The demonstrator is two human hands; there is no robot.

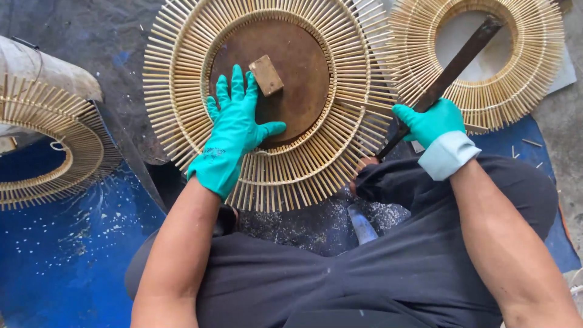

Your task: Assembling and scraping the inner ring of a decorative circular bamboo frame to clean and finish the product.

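— Why is the left hand [234, 130] spread flat like that?

— It holds nothing. The gloved palm lies open with fingers fanned across the brown round board [285, 79] and the inner rim of the big bamboo ring [267, 100], and that looks meant to pin both down so the ring cannot turn or lift. Just past the fingertips sits a small wooden block [266, 75], fixed on the board or merely resting there, I cannot tell.

— And the right hand [430, 121]?

— Its grip is closed around the lower end of a long dark blade [452, 70]. The blade slants up and away from the fist, over the ring's outer sticks, and crosses a second bamboo ring [477, 58] lying beyond.

— Where does the work rest?

— On the floor, just beyond the person's folded legs, near enough for both arms. Pale shavings [382, 212] lie below the right fist. A third ring [42, 146] lies well off to the left, on a blue sheet [67, 255].
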